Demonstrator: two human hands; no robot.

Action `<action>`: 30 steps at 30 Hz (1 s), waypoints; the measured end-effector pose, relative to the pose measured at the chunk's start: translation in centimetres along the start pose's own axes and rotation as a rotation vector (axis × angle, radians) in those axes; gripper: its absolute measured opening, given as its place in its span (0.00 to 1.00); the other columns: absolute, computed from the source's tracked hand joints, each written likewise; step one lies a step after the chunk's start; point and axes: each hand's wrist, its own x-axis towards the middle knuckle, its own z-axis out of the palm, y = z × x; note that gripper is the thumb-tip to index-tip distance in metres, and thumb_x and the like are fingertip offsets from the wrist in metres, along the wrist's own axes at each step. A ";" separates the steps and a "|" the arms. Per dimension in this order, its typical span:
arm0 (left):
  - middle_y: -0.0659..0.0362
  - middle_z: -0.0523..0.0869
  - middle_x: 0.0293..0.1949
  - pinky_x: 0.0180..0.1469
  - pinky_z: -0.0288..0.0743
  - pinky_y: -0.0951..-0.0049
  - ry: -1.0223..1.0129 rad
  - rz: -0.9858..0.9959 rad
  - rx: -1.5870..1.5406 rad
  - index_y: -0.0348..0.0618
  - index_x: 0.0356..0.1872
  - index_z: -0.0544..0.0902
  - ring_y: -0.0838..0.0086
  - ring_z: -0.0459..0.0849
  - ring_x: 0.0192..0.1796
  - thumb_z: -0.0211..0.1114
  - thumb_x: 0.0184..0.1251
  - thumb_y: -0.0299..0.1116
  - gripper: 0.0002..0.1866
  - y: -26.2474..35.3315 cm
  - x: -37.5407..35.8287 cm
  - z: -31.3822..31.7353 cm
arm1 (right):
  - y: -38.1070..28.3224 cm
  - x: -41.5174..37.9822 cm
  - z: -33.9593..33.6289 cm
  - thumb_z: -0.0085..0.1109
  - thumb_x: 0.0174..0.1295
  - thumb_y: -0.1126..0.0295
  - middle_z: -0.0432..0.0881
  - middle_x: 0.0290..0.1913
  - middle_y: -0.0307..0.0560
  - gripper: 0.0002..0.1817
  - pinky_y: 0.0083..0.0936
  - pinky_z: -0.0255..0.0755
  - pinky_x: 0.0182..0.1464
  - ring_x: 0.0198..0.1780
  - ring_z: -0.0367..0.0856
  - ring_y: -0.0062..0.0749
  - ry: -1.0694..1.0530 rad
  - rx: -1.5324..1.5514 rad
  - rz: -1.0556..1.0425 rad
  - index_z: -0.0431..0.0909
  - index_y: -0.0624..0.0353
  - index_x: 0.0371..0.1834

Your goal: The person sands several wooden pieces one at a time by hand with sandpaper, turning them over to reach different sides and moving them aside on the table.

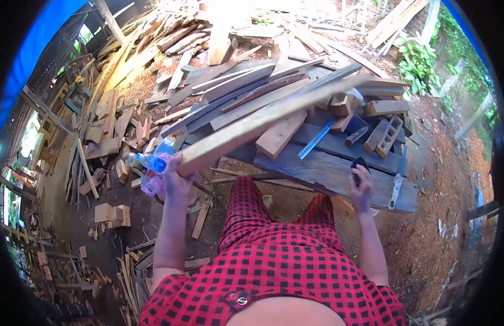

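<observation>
The left hand [177,176] grips a long plank [262,122] lifted off the bench [328,171], while the right hand [362,187] clasps a dark tool [360,164], cutting not yet begun.

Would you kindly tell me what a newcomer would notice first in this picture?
The long pale wooden plank stands out, its near end in the grip of the left hand and slanting over the dark grey timber workbench. The right hand holds a small black object at the bench edge. Scrap boards litter the ground behind.
</observation>
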 end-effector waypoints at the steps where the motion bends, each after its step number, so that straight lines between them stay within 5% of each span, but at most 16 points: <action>1: 0.55 0.82 0.35 0.24 0.76 0.71 0.045 -0.003 -0.031 0.44 0.43 0.75 0.66 0.83 0.31 0.62 0.58 0.40 0.15 0.4 0.8 1.2 | 0.1 0.6 1.0 0.61 0.58 0.73 0.81 0.51 0.54 0.11 0.35 0.69 0.59 0.56 0.77 0.45 0.009 0.001 -0.003 0.80 0.62 0.44; 5: 0.55 0.81 0.31 0.19 0.71 0.73 -0.013 0.065 -0.012 0.44 0.39 0.74 0.66 0.81 0.24 0.63 0.57 0.40 0.14 -0.1 6.4 2.7 | 1.1 1.8 4.3 0.64 0.54 0.71 0.81 0.52 0.54 0.13 0.39 0.67 0.61 0.57 0.75 0.49 -0.106 -0.045 0.048 0.81 0.62 0.43; 8: 0.58 0.82 0.35 0.27 0.75 0.72 -0.155 -0.033 0.035 0.46 0.43 0.75 0.68 0.83 0.32 0.63 0.59 0.38 0.13 -1.4 11.3 1.6 | 1.3 1.0 5.8 0.64 0.54 0.67 0.78 0.56 0.54 0.16 0.41 0.62 0.64 0.61 0.72 0.48 -0.131 -0.182 -0.031 0.81 0.62 0.45; 14: 0.56 0.82 0.35 0.24 0.73 0.72 -0.105 -0.054 0.077 0.48 0.42 0.75 0.66 0.83 0.30 0.63 0.58 0.41 0.14 -4.5 16.3 3.6 | 1.5 0.5 6.3 0.62 0.55 0.65 0.75 0.60 0.52 0.18 0.42 0.59 0.67 0.64 0.68 0.48 -0.134 -0.290 -0.050 0.79 0.62 0.48; 16: 0.54 0.80 0.26 0.14 0.65 0.73 -0.121 -0.119 0.126 0.46 0.37 0.75 0.66 0.78 0.17 0.63 0.58 0.40 0.12 -5.3 17.4 4.1 | 1.3 0.6 6.2 0.62 0.55 0.66 0.75 0.60 0.52 0.18 0.42 0.59 0.67 0.64 0.68 0.48 -0.133 -0.297 -0.055 0.79 0.62 0.48; 18: 0.53 0.80 0.29 0.16 0.70 0.72 -0.138 -0.155 0.123 0.47 0.39 0.74 0.66 0.78 0.19 0.65 0.59 0.41 0.14 -6.1 18.4 4.3 | 1.3 0.5 6.2 0.62 0.55 0.66 0.75 0.60 0.52 0.18 0.42 0.58 0.67 0.64 0.69 0.48 -0.140 -0.297 -0.066 0.78 0.62 0.48; 20: 0.53 0.80 0.35 0.18 0.74 0.71 0.061 -0.034 0.298 0.47 0.45 0.72 0.66 0.80 0.24 0.66 0.60 0.43 0.18 -6.9 19.0 5.0 | 1.3 0.5 6.3 0.62 0.55 0.67 0.75 0.59 0.52 0.18 0.42 0.58 0.67 0.64 0.69 0.48 -0.121 -0.299 -0.077 0.78 0.62 0.48; 24: 0.49 0.75 0.51 0.22 0.80 0.66 -0.044 -0.190 0.492 0.44 0.61 0.64 0.63 0.82 0.35 0.65 0.63 0.45 0.31 -5.6 19.3 5.3 | 1.2 0.7 6.4 0.62 0.56 0.67 0.75 0.59 0.52 0.17 0.42 0.58 0.67 0.64 0.69 0.47 -0.125 -0.268 -0.092 0.78 0.62 0.48; 25: 0.44 0.68 0.60 0.37 0.83 0.58 -0.032 -0.188 0.651 0.43 0.69 0.57 0.57 0.81 0.45 0.67 0.61 0.46 0.40 -5.1 18.5 5.5 | 1.1 0.7 6.4 0.62 0.56 0.68 0.75 0.59 0.52 0.17 0.43 0.58 0.67 0.64 0.69 0.48 -0.123 -0.274 -0.088 0.78 0.62 0.48; 26: 0.44 0.68 0.60 0.37 0.83 0.58 -0.023 -0.186 0.648 0.43 0.69 0.57 0.57 0.81 0.45 0.67 0.61 0.46 0.40 -4.7 17.8 5.5 | 1.1 0.7 6.3 0.62 0.56 0.68 0.75 0.59 0.52 0.17 0.43 0.58 0.67 0.64 0.69 0.48 -0.122 -0.279 -0.083 0.78 0.62 0.48; 28: 0.44 0.62 0.66 0.56 0.76 0.58 0.072 0.398 1.529 0.45 0.73 0.51 0.54 0.75 0.57 0.68 0.59 0.47 0.46 -4.0 16.2 5.1 | 1.1 0.6 6.3 0.62 0.56 0.69 0.75 0.59 0.53 0.17 0.43 0.58 0.67 0.64 0.69 0.48 -0.123 -0.269 -0.083 0.78 0.63 0.48; 29: 0.44 0.65 0.64 0.66 0.66 0.64 -0.013 0.479 1.550 0.44 0.69 0.62 0.56 0.68 0.64 0.72 0.54 0.46 0.43 -1.2 11.8 7.4 | 1.1 0.6 6.4 0.62 0.56 0.69 0.76 0.59 0.53 0.16 0.43 0.58 0.67 0.64 0.69 0.48 -0.118 -0.262 -0.078 0.78 0.63 0.47; 30: 0.47 0.69 0.61 0.62 0.68 0.64 -0.288 0.466 1.349 0.44 0.64 0.69 0.58 0.71 0.61 0.73 0.53 0.45 0.38 0.4 9.8 8.0 | 1.1 0.7 6.4 0.62 0.56 0.69 0.76 0.59 0.53 0.16 0.43 0.58 0.67 0.64 0.69 0.48 -0.121 -0.253 -0.088 0.78 0.63 0.47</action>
